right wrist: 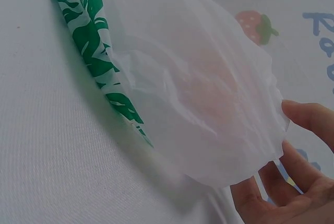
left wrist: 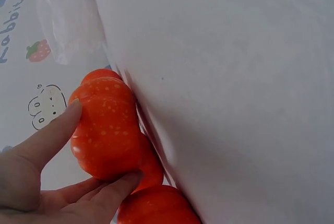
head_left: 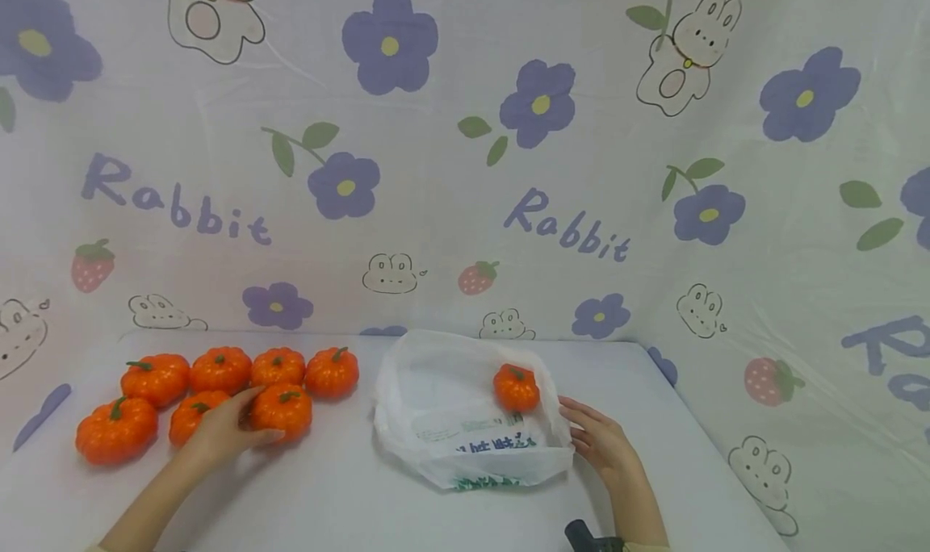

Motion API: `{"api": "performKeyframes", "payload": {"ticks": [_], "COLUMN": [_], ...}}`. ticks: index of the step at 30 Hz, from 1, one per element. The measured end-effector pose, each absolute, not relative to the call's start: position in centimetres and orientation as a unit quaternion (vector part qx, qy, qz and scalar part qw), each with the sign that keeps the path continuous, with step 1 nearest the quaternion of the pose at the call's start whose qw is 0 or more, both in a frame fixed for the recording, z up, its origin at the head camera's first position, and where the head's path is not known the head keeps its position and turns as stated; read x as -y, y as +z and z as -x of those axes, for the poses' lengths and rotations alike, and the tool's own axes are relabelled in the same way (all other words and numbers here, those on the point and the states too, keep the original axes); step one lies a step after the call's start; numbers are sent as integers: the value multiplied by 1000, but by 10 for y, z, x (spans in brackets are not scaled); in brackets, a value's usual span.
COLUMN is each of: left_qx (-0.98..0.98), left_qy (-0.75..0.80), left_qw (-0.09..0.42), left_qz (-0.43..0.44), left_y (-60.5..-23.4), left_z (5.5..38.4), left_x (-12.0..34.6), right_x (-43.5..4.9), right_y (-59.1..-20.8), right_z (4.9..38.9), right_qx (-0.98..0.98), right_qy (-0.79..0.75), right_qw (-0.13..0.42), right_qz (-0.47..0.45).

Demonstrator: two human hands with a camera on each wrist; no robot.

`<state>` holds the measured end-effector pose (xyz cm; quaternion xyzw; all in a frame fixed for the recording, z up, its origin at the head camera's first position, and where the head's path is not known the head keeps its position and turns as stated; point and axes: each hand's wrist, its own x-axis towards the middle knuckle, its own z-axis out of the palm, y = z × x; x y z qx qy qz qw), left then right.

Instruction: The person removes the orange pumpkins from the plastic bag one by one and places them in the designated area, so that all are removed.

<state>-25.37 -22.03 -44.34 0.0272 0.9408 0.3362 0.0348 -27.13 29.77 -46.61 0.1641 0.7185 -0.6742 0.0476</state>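
My left hand (head_left: pixel 224 429) grips a small orange pumpkin (head_left: pixel 285 414) with a short green stem, at the front right of a group of pumpkins. In the left wrist view, the thumb lies on one side of this speckled pumpkin (left wrist: pixel 107 130) and the fingers on the other. Whether it is lifted off the table I cannot tell. A white plastic bag (head_left: pixel 429 399) lies with its mouth spread, holding one pumpkin (head_left: pixel 517 388) at its right side. At the bag's right edge, my right hand (head_left: pixel 606 443) touches the plastic with loosely extended fingers.
Several more orange pumpkins (head_left: pixel 116 431) cluster at the left of the white table (head_left: pixel 349 503). A dark device (head_left: pixel 592 540) is strapped at the right wrist. Behind the table hangs a cloth (head_left: pixel 436 148) printed with rabbits, flowers and strawberries.
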Motion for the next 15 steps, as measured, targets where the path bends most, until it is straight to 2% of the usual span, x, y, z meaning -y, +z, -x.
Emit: {"api": "performKeyframes", "payload": {"ticks": [15], "left_qx": [-947], "left_qy": [319], "left_qw": [30], "left_qz": [-28], "left_y": [-441], "left_z": [251], "left_x": [219], "right_x": [-298], "right_y": [-467], "right_z": [272], "right_qx": [-719], "right_qy": [-675], "right_qw": [46], "right_qz": [-161]}}
